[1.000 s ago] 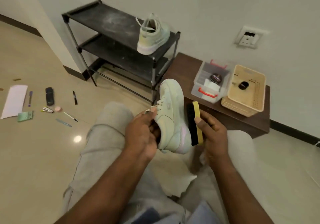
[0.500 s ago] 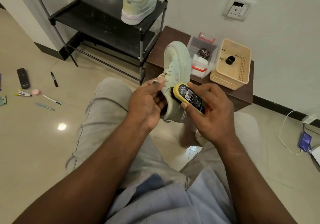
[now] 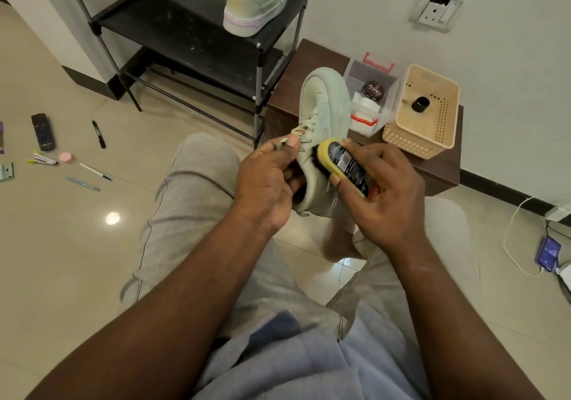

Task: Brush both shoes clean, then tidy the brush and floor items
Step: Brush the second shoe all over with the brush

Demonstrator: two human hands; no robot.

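Swung round from edge-on a second ago, the brush [image 3: 347, 164] now lies label-up with its dark bristles against the outer side of the pale green sneaker [image 3: 324, 106]. That sneaker is held in the air above the lap, toe pointing up and away, in front of the low brown worktop [image 3: 296, 69]. The left hand [image 3: 268, 180] grips it at the opening, thumb and fingers [image 3: 289, 145] pinching the tongue and collar, with a lace end by the thumb. The right hand [image 3: 383, 195] wraps the brush, thumb on the near edge and fingertips curled over the far edge. Both forearms reach forward, with the wrists bent in toward each other.

The work looks to be in its brushing stage. The second sneaker [image 3: 253, 1] stands on the top shelf of the black shoe rack [image 3: 185, 32]; whether it has been brushed cannot be told. Tidying is not yet begun: a remote [image 3: 43, 132], a black marker [image 3: 99, 134], pens [image 3: 94, 171] and a small pink pot [image 3: 67, 157] lie scattered on the floor [image 3: 61, 260]. They are well apart from the beige basket [image 3: 414, 144] and the clear box [image 3: 391, 100] on the worktop.
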